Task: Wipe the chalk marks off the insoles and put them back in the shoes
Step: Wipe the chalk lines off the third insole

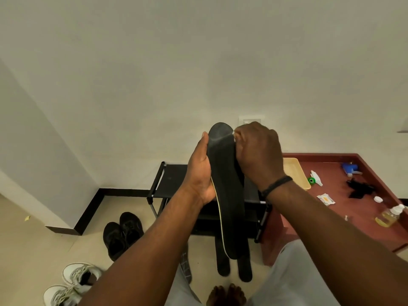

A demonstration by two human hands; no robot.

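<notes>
The left hand (199,171) grips a black insole (227,184) upright; the right hand (257,153), fingers curled, pinches something white at its toe edge.

three black insoles (229,195), two black shoes (122,234), two white sneakers (72,283), one shoe rack (174,182), two hands (203,173)

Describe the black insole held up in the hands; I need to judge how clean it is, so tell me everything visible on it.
The long black foam-like insole stands nearly upright, rounded toe end up, with a pale yellowish edge down its left side. A faint whitish smear crosses the toe area. The left hand grips its left edge mid-length; the right hand is curled at its upper right edge, seemingly pinching something small and white against it. Its lower end hangs in front of the black shoe rack.
</notes>
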